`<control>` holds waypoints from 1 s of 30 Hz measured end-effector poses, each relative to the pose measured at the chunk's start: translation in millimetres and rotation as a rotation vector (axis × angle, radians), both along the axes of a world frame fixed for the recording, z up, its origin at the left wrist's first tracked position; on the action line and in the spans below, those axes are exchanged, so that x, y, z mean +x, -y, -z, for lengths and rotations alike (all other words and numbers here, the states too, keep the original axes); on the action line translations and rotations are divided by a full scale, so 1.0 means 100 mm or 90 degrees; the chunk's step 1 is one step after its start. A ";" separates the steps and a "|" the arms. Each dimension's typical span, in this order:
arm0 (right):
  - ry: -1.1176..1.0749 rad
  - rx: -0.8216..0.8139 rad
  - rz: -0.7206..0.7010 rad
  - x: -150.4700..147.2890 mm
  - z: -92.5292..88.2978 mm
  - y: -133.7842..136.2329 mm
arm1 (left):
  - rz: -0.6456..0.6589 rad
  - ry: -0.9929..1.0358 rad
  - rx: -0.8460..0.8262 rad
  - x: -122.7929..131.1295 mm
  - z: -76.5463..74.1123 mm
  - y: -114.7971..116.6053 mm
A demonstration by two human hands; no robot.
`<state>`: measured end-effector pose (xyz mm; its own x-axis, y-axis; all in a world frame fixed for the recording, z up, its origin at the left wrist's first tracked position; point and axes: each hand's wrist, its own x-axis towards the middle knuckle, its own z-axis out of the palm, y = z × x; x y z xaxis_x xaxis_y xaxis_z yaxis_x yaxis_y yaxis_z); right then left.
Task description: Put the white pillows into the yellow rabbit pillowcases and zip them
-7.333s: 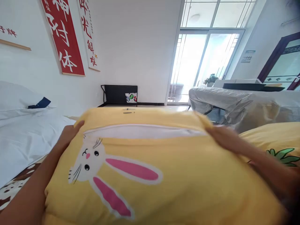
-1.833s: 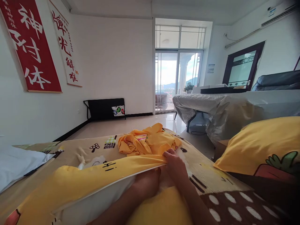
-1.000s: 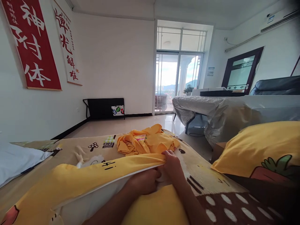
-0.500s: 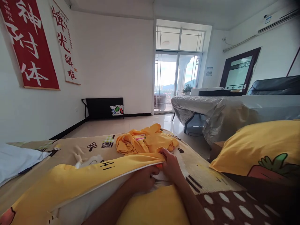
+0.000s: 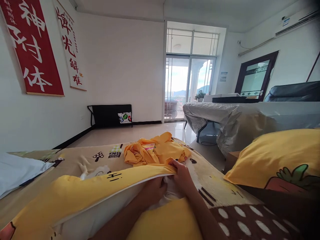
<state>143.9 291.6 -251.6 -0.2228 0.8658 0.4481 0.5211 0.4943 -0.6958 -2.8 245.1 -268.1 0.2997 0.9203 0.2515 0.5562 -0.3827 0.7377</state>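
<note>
A yellow pillowcase (image 5: 87,186) printed with "Hi" lies across the lower left, its white-lined opening facing me. White pillow material (image 5: 100,206) shows inside that opening. My right hand (image 5: 182,175) pinches the upper right corner of the pillowcase edge between thumb and fingers. Just left of it, my left hand (image 5: 155,190) is curled at the opening against the white material, its fingertips partly hidden beneath the edge. A yellow flap of fabric (image 5: 167,220) spreads out between my forearms. Beyond my hands rests a crumpled yellow cloth (image 5: 160,150).
The patterned blanket (image 5: 225,190) lies under everything. A yellow pillow with a carrot print (image 5: 282,156) sits on a brown box at the right. A white pillow (image 5: 22,170) is at the far left. Behind stands a plastic-covered table (image 5: 220,111).
My left hand has shifted slightly left and deeper under the pillowcase edge, hiding more of its fingers. The orange patch between the hands no longer shows. My right hand keeps its pinch.
</note>
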 end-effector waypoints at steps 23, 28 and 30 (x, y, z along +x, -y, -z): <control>0.119 -0.036 0.066 0.01 0.06 -0.05 | 0.204 -0.292 0.193 0.01 -0.24 0.19; 0.101 -0.037 0.081 -0.01 0.09 -0.06 | 0.119 -0.419 0.186 0.04 -0.23 0.17; 0.077 -0.042 0.074 -0.01 0.09 -0.07 | 0.092 -0.421 0.183 0.06 -0.23 0.17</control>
<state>143.3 298.8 -261.1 -0.1683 0.9157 0.3650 0.6537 0.3808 -0.6540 3.1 228.6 -244.7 0.5861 0.7847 0.2017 0.7794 -0.6141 0.1241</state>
